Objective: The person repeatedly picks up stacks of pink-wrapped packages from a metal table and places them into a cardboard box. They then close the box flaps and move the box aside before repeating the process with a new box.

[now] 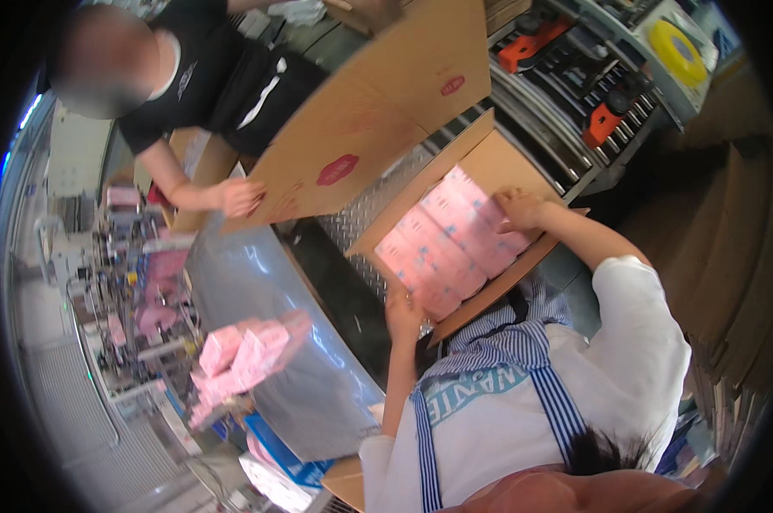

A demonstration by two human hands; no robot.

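Observation:
An open cardboard carton (pixel 523 158) stands in front of me, tilted in the view. Inside lie pink soft packs (pixel 442 248) with small blue marks, set side by side in rows. My right hand (pixel 521 209) rests on the packs at the carton's right end, fingers spread and bent a little over them. At the near left end, my left hand (pixel 401 315) touches the side of the packs by the carton's edge. Its fingers point away from me with the thumb apart, and part of the hand blends into the carton's corner.
Across from me a co-worker's hand (pixel 239 197) holds a large cardboard sheet (pixel 361 128) upright. A metal table (pixel 309 385) at left bears stacked pink packs (pixel 245 346). Rollers with orange-and-black parts (pixel 609 120) and yellow tape (pixel 677 51) are far right. Folded cardboard (pixel 737 282) stands right.

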